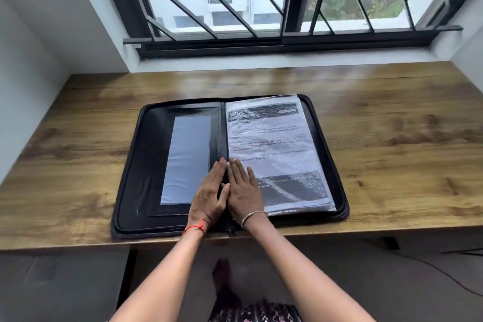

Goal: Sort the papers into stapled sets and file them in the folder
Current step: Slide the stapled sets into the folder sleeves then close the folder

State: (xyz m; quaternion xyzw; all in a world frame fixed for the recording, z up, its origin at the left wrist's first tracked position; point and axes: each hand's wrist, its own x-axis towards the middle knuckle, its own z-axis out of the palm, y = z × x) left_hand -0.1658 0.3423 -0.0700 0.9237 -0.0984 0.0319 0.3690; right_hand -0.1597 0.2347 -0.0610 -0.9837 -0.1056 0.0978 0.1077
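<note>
1. Our fingers (218,170) lie straight and close together on both hands, palms down, pinching nothing.
2. Our left hand (209,192) rests flat on the left half of the folder (130,165), over the right edge of its clear pocket (189,159) and just beside the spine (223,133).
3. The spine runs away from us between the two hands. The folder's long axis lies the same way, and our fingers point along it.
4. Our right hand (244,191) presses the near left corner of the sleeved paper (274,151) that fills the right half, so this hand is the nearer to it.
5. The paper stretches ahead and to the right of those fingertips. We judge the next move to be smoothing it flat, or swinging one half over about the spine.
6. The folder lies open on the table (392,138), near its front edge.
</note>
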